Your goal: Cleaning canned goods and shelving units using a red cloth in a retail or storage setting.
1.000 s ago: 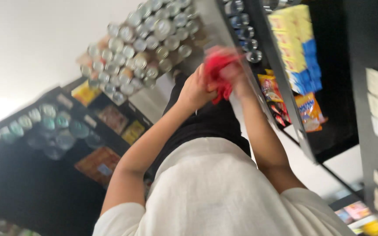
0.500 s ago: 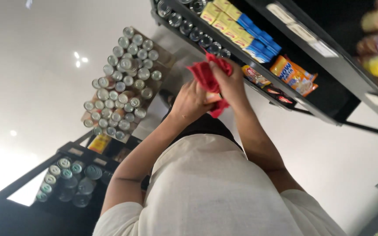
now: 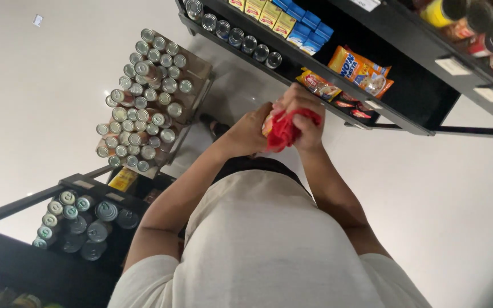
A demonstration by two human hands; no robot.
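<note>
While bunched, red cloth sits between left hand — right hand.

Black shelf with snack packets

So the red cloth is all scrunched into a wad, squeezed between both hands in front of the chest, mostly hidden by fingers.

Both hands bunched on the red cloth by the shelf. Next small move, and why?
Probably shake the red cloth open. The left hand and right hand grip it crumpled into a ball between them, apart from the black shelf, so no flat face is ready.
</note>
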